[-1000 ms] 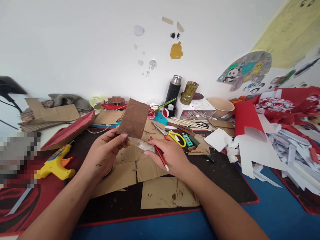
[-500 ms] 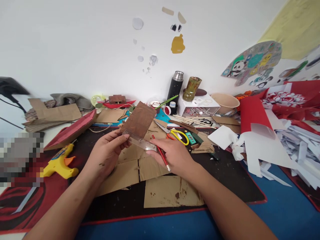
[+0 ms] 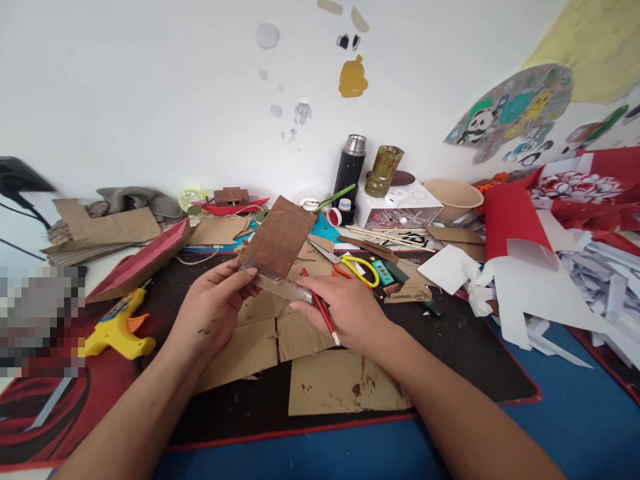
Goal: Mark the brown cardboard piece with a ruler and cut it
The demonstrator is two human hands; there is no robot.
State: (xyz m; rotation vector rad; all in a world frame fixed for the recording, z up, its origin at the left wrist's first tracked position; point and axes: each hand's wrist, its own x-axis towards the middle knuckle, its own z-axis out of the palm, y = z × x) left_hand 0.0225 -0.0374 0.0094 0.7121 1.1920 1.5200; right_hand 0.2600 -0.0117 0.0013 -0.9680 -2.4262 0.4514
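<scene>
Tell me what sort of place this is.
Probably a home craft desk set against a wall. A yellow glue gun, yellow-handled scissors and cardboard pieces lie on a dark work mat, and the left hand holds a brown-painted cardboard panel.

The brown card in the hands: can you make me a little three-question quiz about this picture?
1. True or false: the left hand holds the brown card up off the mat.
2. What does the right hand hold besides the clear ruler? A) the red pencil B) scissors C) glue gun
3. Which side of the left arm is the yellow glue gun on?

Key: 1 true; 2 A; 3 the left side, lying on the mat.
</scene>
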